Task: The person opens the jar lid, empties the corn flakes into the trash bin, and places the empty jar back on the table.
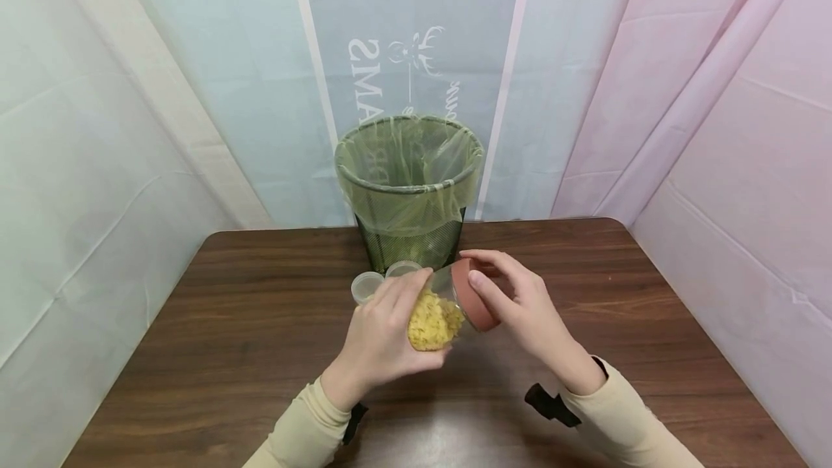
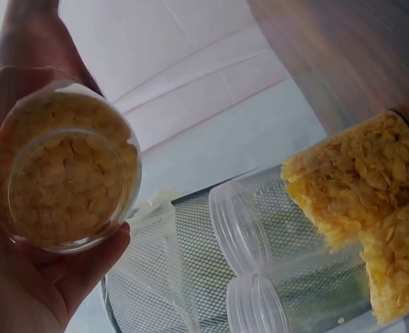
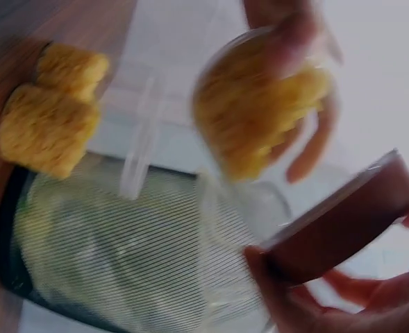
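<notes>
My left hand grips a clear jar partly filled with yellow flakes, tilted so that its mouth points up and to the right. In the left wrist view the round bottom of this jar faces the camera, with flakes showing through it. A reddish-brown lid is right at the jar's mouth, pinched at its edge between the thumb and fingers of my right hand. From the right wrist view, the lid's rim sits at an angle to the jar's mouth, and the flakes lie toward the bottom.
Two more flake-filled jars, a taller one and its neighbour, stand side by side behind my left hand, topped with clear lids. A mesh bin with a thin plastic liner is behind them at the back of the wooden table.
</notes>
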`<state>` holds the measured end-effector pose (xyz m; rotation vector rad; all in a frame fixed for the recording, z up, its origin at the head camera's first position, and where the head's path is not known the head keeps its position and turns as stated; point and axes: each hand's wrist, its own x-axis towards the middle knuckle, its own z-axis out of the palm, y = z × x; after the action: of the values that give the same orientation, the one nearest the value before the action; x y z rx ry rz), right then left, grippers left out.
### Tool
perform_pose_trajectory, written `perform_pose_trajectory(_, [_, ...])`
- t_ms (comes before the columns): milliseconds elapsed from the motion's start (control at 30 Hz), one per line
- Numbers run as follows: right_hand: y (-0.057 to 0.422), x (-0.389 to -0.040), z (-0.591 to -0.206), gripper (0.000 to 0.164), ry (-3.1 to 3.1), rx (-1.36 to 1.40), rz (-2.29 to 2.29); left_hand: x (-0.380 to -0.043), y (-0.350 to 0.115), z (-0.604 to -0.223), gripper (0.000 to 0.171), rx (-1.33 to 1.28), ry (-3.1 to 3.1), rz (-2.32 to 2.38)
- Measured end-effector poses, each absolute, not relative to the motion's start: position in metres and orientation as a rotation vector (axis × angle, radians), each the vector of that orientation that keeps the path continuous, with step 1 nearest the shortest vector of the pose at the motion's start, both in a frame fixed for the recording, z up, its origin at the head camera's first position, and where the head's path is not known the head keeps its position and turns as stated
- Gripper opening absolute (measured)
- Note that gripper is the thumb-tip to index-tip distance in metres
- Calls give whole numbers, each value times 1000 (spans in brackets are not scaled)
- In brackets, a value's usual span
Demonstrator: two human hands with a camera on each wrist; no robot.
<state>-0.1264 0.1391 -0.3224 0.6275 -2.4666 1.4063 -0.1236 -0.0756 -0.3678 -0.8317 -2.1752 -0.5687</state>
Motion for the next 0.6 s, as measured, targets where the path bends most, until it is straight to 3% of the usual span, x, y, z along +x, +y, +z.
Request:
perform_pose_trajectory(200, [138,-120,-317,39,-2671,439,1365,-126,-75,-368,93,-795,-2130,-461])
perform_pose_trajectory(600, [136,-123,-323,38,-2477,591,1335,-128,-79,-366,92,-817,-2131,-468])
